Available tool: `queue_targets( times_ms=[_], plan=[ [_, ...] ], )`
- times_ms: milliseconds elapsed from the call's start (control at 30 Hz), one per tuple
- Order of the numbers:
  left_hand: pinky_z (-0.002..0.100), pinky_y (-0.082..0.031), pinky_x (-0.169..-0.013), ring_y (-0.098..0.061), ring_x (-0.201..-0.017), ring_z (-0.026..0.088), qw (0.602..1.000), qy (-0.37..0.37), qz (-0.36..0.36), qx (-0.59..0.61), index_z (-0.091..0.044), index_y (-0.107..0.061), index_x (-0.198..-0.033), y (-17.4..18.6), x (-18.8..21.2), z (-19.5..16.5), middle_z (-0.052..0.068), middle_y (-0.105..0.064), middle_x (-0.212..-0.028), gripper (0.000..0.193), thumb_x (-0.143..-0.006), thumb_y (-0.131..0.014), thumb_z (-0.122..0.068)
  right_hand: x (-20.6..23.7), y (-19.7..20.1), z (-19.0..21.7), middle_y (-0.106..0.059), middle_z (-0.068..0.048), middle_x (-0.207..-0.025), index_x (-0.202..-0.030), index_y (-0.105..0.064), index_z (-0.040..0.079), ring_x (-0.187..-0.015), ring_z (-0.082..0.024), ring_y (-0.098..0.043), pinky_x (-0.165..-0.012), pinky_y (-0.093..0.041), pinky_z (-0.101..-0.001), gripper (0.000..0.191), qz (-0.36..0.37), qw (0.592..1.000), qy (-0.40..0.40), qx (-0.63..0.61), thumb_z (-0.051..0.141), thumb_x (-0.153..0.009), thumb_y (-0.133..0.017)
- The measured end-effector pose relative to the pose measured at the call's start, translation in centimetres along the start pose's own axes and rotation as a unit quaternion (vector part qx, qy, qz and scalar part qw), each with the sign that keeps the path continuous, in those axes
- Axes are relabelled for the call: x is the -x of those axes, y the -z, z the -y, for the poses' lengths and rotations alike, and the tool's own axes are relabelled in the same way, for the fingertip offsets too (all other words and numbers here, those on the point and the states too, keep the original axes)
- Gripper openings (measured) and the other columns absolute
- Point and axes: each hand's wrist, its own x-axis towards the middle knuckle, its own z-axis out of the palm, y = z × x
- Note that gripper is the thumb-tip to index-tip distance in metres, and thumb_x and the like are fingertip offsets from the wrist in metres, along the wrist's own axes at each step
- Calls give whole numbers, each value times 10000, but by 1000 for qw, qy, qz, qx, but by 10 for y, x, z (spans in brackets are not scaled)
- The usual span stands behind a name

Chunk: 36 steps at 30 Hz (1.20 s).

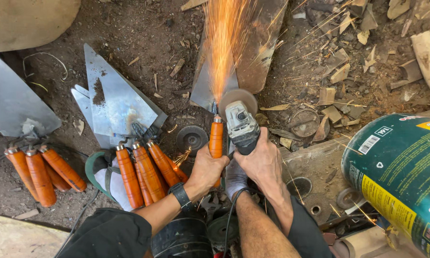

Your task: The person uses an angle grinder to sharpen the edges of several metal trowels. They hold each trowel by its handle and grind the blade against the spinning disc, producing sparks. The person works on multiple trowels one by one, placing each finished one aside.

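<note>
Left hand [207, 168] clamped around orange wooden trowel handle [216, 138]; right hand [261, 160] gripping grey angle grinder [241, 125], sparks [224, 38] flying. Beside: stacked steel trowels [114, 102], worn grinding disc [192, 138], green drum [401, 177], wood scraps [339, 71] on dirt.

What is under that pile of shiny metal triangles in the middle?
Under the stacked grey triangular metal trowel blades lies brown dirt ground with wood chips. Their orange wooden handles rest against a sandalled foot. The ground beneath the blades is covered.
</note>
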Motion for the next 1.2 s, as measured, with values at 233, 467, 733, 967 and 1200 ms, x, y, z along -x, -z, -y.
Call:
queue_targets(
  times_ms=[233, 467, 733, 967, 1200],
  plan=[
    [309, -478, -470, -546, -532, 132, 1000, 3, 7, -3, 15, -588, -977, 3, 0, 0, 35, -579, -699, 214, -778, -668, 3, -3, 3, 4, -699, -323, -864, -1178, -479, -20, -831, -525, -688, -745, -546, -575, 684, -19, 1000, 16, 6, 339, -715, -832],
    [296, -475, -480, -549, -545, 113, 1000, -9, 15, -15, -4, -603, -1037, 5, 1, -3, 17, -606, -713, 281, -764, -668, 13, -6, 9, 5, -710, -306, -861, -1187, -483, -14, -821, -491, -716, -769, -568, -541, 694, 14, 1000, -9, 0, 375, -723, -821],
    [290, -478, -518, -551, -585, 100, 999, -29, 13, -41, 25, -623, -1012, 9, -3, -1, 14, -621, -723, 256, -763, -681, 4, -12, 13, 9, -705, -322, -869, -1260, -465, -13, -849, -514, -701, -784, -553, -559, 759, 5, 1000, 5, 17, 368, -711, -827],
    [306, -481, -530, -552, -587, 111, 997, -38, 15, -62, 26, -621, -1009, 14, -3, -5, 32, -611, -725, 255, -763, -680, -5, -15, 16, 16, -706, -313, -880, -1206, -477, -12, -862, -509, -702, -790, -552, -560, 731, 6, 999, 23, 35, 372, -700, -839],
    [331, -497, -545, -576, -581, 142, 996, -36, 9, -86, 16, -637, -978, 18, -1, -10, 44, -625, -696, 230, -759, -683, -36, -14, 15, 17, -700, -315, -888, -1195, -478, -15, -859, -515, -696, -790, -545, -569, 742, 6, 998, 28, 55, 369, -686, -857]
  ],
)
